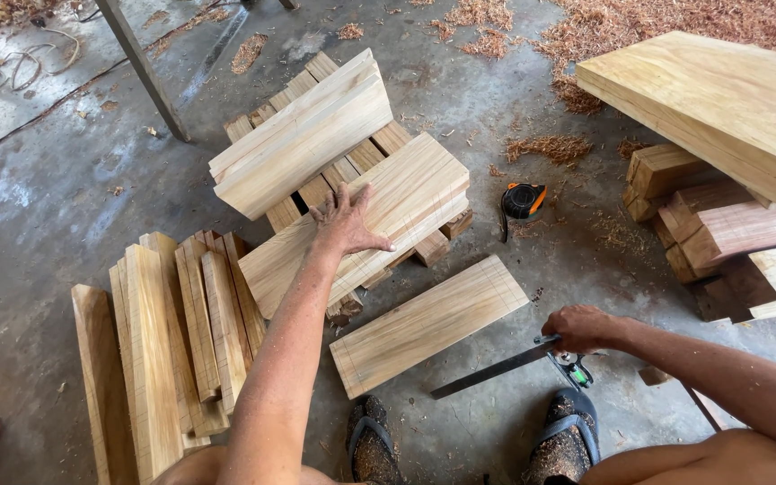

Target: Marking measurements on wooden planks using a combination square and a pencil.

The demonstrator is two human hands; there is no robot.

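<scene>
Grey concrete floor point(65, 207), scattered with wood shavings point(675, 18) along its far edge, serves as the working surface. At centre a flat stack of pale planks point(424, 184) rests on short wooden slats point(352, 162); this stack is the landmark for all positions below. Left hand point(345, 220), fingers spread wide and flat, presses palm-down on the top plank of the stack near its nearer edge, gripping nothing. Behind the stack, a second bundle of planks point(303, 135) lies tilted on the same slats. Just in front of the stack, a single loose plank point(428, 323) lies flat on the floor. To the right and nearer than the stack, the right hand point(581, 328) closes around the head of a combination square point(532, 359), whose dark blade runs leftward along the floor toward the loose plank's near end. Right of the stack, close by on the floor, lies an orange-and-black tape measure point(523, 199). Left of the stack, a heap of narrow wood strips point(172, 341) lies lengthwise. Far right of the stack, a thick broad board point(720, 103) sits atop stacked wood blocks point(711, 224). Nearest the camera, below the loose plank, two sandalled feet point(469, 440) rest on the floor.
</scene>
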